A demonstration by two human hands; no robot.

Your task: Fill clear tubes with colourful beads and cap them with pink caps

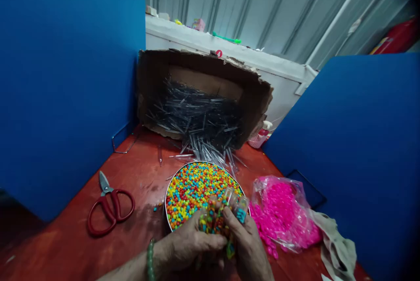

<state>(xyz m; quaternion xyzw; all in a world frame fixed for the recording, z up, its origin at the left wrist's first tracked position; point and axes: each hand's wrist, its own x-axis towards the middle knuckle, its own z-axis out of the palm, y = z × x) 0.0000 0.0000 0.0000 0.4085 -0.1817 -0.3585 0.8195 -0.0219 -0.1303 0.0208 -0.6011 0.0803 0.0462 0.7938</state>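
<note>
A bunch of clear plastic tubes point(218, 217) partly filled with small coloured candies is held between my two hands. My left hand point(193, 241), with a green bead bracelet at the wrist, is closed around the tubes from the left. My right hand point(246, 244) grips the same bunch from the right, thumb across the tubes. Both hands are over the near edge of a round metal tin point(166, 211), which is full of red, yellow, orange and blue candies. The lower ends of the tubes are partly hidden by my fingers.
A torn cardboard box point(206, 77) lies on its side behind the tin, spilling clear tubes point(210, 149). Red-handled scissors point(110, 206) lie left. A bag of pink caps point(282, 211) and a beige cloth point(337, 241) lie right. Blue partitions point(68, 75) flank the red table point(59, 246).
</note>
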